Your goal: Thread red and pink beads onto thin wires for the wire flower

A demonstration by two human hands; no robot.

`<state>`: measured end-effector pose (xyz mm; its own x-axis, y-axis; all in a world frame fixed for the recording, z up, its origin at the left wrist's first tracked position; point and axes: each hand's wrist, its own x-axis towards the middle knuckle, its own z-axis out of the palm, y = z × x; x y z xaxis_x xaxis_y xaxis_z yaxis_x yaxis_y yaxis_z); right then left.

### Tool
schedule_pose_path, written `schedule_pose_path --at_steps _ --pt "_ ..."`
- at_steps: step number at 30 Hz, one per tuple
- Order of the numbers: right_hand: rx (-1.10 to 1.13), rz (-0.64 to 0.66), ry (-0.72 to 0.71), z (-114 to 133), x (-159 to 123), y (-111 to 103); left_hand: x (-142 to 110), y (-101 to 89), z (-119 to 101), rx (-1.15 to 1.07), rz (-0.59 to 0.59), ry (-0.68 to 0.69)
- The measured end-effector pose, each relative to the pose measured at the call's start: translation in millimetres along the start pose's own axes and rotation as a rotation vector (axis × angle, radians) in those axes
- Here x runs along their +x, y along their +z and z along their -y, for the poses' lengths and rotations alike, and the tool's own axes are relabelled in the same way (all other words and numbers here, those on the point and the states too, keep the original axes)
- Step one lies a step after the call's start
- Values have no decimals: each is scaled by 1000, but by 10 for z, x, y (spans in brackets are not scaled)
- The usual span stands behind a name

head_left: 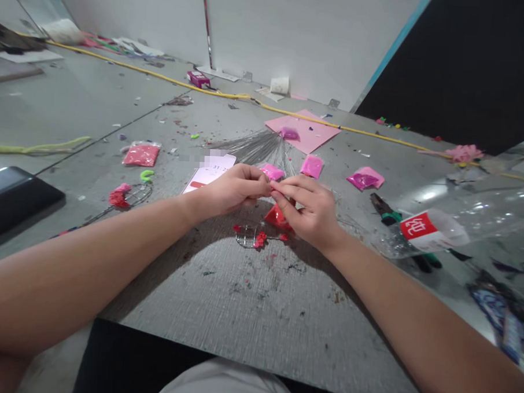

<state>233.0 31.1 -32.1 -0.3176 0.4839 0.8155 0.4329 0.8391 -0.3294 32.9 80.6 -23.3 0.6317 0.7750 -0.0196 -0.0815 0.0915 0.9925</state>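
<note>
My left hand (234, 189) and my right hand (307, 210) meet over the middle of the grey table (257, 312), fingertips pinched together on something too small to make out. Under my right palm sits a small red bag (275, 215). Just below the hands lies a wire frame with red pieces (254, 238) on it. A fan of thin grey wires (251, 147) spreads behind the hands, beside a phone (208, 174) lying flat.
Pink bags (312, 165) (366, 178), a red bag (141, 155) and a pink sheet (303, 130) lie around. Pliers (385, 210) and a clear plastic bottle (460, 219) are at the right. A black tray (14, 200) sits at the left; a yellow cord (163, 76) crosses the back.
</note>
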Motion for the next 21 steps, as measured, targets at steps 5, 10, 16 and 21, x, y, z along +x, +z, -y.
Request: schedule_pose_path --at_steps 5,10,16,21 --pt "74 -19 112 7 17 4 10 -7 15 68 -2 32" --pt "200 -22 302 -6 11 15 14 -26 1 291 -49 96" --pt "400 5 647 -27 32 15 9 -26 9 527 -86 312" --pt "752 35 864 -39 72 16 -10 4 -10 798 -141 701"
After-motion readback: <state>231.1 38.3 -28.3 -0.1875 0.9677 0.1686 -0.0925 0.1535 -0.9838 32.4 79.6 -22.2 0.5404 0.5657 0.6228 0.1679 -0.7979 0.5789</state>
